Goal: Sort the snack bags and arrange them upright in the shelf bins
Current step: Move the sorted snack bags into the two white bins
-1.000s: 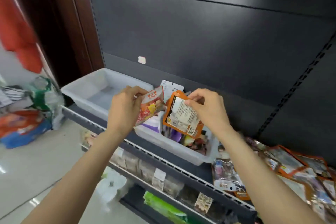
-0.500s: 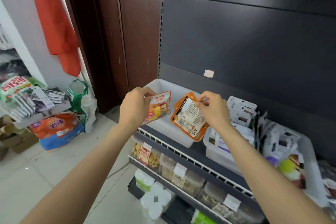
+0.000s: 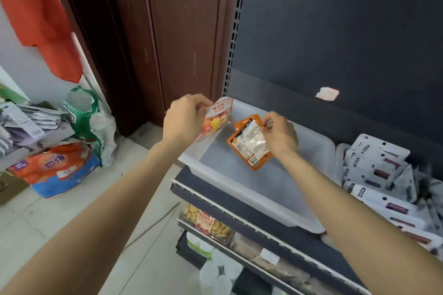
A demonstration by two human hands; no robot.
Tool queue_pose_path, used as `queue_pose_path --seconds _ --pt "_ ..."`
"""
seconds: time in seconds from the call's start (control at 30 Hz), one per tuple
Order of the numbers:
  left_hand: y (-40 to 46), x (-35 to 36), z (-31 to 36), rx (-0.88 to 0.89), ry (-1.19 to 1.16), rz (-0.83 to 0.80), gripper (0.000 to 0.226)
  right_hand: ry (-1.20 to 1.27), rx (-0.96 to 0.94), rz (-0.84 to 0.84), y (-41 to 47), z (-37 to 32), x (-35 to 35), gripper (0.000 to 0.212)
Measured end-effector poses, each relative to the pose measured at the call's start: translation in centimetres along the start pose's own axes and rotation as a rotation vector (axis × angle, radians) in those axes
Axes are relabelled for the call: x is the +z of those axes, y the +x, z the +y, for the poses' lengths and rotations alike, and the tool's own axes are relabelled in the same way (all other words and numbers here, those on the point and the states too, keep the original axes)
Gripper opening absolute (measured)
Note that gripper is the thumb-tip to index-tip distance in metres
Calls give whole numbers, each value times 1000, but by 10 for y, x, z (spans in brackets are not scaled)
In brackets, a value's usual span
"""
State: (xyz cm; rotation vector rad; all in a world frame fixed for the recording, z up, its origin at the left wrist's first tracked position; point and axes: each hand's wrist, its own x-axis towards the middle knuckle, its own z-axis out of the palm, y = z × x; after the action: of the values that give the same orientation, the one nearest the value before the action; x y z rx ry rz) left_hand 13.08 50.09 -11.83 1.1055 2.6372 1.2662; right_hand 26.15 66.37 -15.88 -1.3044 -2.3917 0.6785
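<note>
My left hand pinches a clear candy bag with a red "SUGAR" label over the left rim of an empty translucent white bin on the shelf. My right hand pinches the top edge of an orange snack pouch, back label facing me, hanging inside the bin above its floor. To the right, a second bin holds several white and grey bags leaning upright.
The dark shelf edge carries price tags, with lower shelves of snack packs beneath. A dark back panel rises behind the bins. Left stand a brown door, sacks on the floor and a red cloth.
My view has swung left along the shelf. Both hands carried their bags from the full bin over to the empty left bin, and the orange pouch now hangs inside it.
</note>
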Motion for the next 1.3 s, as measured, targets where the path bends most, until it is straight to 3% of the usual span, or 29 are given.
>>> queue_pose_path --seconds 0.13,0.27,0.33,0.4,0.47,0.6,0.77,0.93,1.17,1.3 --pt "38 17 -15 50 -53 -105 21 12 117 36 32 -2 27 12" --pt "63 37 -29 53 -148 -166 19 267 112 190 50 -2 51 8" --pt "71 45 -37 63 -171 -180 19 299 141 186 50 1 67 6" --pt "76 53 -45 77 -178 -217 19 271 211 141 49 9 82 6" --pt "80 59 -50 116 -145 -260 19 259 255 120 49 16 87 27" --pt "87 68 -56 192 -111 -383 19 217 223 81 50 20 81 29" --pt "96 90 -55 307 -30 -539 21 152 178 100 59 14 80 12" --pt "112 119 -45 399 30 -468 22 222 230 152 62 15 76 28" --pt "113 130 -55 519 370 -482 37 416 350 78 52 9 78 42" --pt "110 126 -57 540 425 -481 45 302 315 28 48 4 79 50"
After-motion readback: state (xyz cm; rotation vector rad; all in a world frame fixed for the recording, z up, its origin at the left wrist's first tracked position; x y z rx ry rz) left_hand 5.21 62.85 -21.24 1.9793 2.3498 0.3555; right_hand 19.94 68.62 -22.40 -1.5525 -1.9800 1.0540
